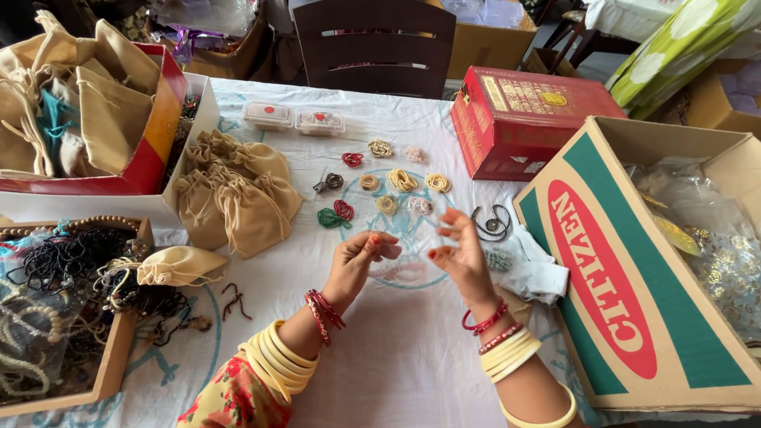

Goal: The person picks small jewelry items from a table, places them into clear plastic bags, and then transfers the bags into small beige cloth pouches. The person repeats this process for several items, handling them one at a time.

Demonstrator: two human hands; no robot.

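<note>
- The left hand [358, 257] is raised above the table [412, 349], its fingertips drawn together in a pinch; what they hold is too small to tell.
- The right hand [460, 254] is just beside it, fingers loosely spread and curled, holding nothing that can be made out.
- Both wrists carry red and cream bangles.
- Just beyond the hands, small coiled rings of beads [400, 180] lie in loose rows on the white cloth, gold, red, green and pale pink.
- To the left of these lies a heap of tan drawstring pouches [234, 190]; one more pouch [178, 265] rests on the edge of a wooden tray of dark bead strings [63, 269].
- To the right a large open cardboard box [634, 269] lies on the table, with a red box [523, 119] behind it.
</note>
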